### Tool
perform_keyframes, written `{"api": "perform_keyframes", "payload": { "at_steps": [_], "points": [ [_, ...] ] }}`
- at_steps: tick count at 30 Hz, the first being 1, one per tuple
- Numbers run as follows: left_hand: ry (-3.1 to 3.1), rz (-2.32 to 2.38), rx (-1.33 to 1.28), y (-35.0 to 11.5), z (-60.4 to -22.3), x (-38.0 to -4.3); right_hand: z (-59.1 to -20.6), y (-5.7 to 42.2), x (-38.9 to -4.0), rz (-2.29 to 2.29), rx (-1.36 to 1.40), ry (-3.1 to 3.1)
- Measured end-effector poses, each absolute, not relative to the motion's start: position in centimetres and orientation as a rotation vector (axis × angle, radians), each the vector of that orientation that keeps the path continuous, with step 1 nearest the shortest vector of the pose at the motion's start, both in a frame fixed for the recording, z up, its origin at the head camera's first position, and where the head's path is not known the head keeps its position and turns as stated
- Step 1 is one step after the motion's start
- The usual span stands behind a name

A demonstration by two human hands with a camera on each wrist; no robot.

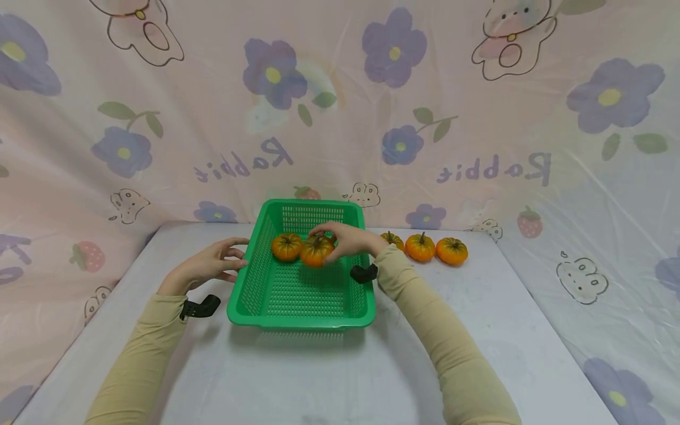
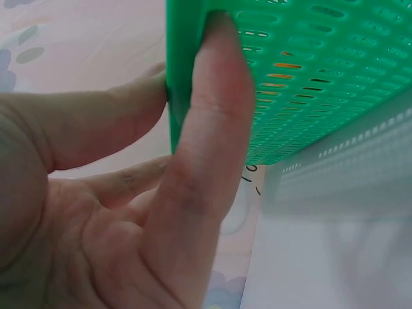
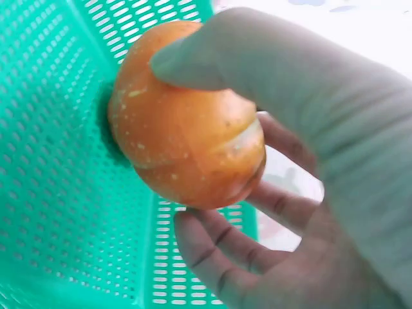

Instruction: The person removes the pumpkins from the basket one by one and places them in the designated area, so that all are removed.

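A small orange pumpkin (image 1: 314, 255) is held by my right hand (image 1: 350, 239) inside the green basket (image 1: 303, 321). In the right wrist view my thumb presses one side of this pumpkin (image 3: 187, 138) and my fingers curve around the other. Just left of it, a second pumpkin (image 1: 287, 247) sits in the basket. At the basket's left side, my left hand (image 1: 207, 265) has its fingers at the rim. The left wrist view shows the rim (image 2: 183, 71) between digits of that hand, one fingertip tucked under it against the slotted wall.
Right of the basket, three more pumpkins stand in a row: one partly hidden behind my right wrist (image 1: 392, 239), one in the middle (image 1: 421, 247) and one at the right end (image 1: 451, 251). A patterned cloth (image 1: 329, 130) hangs behind the white table (image 1: 478, 330).
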State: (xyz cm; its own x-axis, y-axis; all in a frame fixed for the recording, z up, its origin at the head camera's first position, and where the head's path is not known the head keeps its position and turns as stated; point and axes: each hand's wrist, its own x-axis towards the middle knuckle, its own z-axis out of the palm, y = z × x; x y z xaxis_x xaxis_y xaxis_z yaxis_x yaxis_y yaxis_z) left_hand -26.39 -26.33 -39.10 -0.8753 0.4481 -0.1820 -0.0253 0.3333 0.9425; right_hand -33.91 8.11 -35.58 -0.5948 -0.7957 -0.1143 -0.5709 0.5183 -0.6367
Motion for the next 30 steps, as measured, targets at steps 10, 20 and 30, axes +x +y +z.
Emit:
{"api": "perform_keyframes", "payload": {
  "at_steps": [10, 20, 30],
  "points": [
    [2.191, 1.564, 0.372, -26.3, -39.1, -26.4, -34.1, 10.6, -33.2, -0.896, -1.177, 2.346],
    [2.189, 1.561, 0.378, -26.5, -39.2, -26.2, -34.3, 14.9, -32.1, -0.98, -1.105, 2.425],
    [2.19, 1.564, 0.384, -26.3, -39.3, -26.2, -34.2, 19.9, -30.7, -1.18, -0.958, 2.45]
  ]
}}
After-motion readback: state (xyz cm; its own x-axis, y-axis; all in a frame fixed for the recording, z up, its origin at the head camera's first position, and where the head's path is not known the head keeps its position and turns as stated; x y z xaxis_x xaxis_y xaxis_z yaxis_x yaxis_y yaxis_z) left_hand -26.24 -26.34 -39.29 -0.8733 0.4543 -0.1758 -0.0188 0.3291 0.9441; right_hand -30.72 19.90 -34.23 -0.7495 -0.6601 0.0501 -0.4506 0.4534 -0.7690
